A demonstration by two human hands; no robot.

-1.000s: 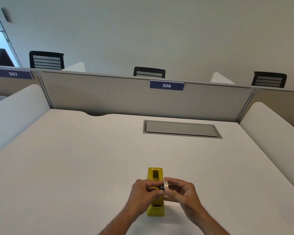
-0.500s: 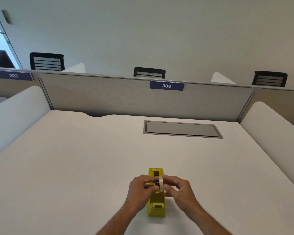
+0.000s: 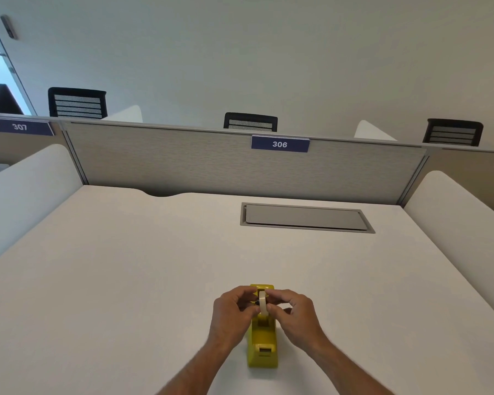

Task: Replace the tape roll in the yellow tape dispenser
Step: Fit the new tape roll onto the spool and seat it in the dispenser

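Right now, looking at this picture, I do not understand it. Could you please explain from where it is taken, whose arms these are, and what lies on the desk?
No machine is here: a person wears the camera on the head, so it looks down at their own bare arms. On the white desk stands a yellow plastic tape dispenser. The left hand and the right hand together pinch a pale round tape roll, held upright over the dispenser. Farther back lie a grey cable hatch and a grey partition panel labelled 306.
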